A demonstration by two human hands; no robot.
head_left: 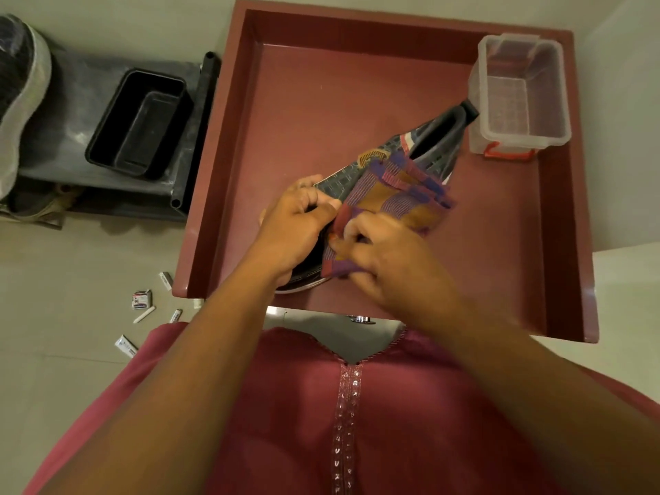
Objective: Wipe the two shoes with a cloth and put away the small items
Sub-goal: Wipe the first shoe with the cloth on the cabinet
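A grey patterned shoe (425,137) lies diagonally on the maroon tray-like table (357,83), heel toward the far right. My left hand (296,223) grips the shoe at its toe end. My right hand (385,259) is closed on a purple, orange and red checked cloth (393,194) pressed over the shoe's front half. A second dark shoe (19,94) with a pale sole rests at the far left edge. Several small items lie on the floor at left: a little box (141,299), a white stick (144,314) and small tubes (125,346).
A clear plastic bin (521,94) with red latches stands empty at the table's far right. A black rectangular tub (139,123) sits on a dark low rack (89,76) to the left. The floor is pale tile.
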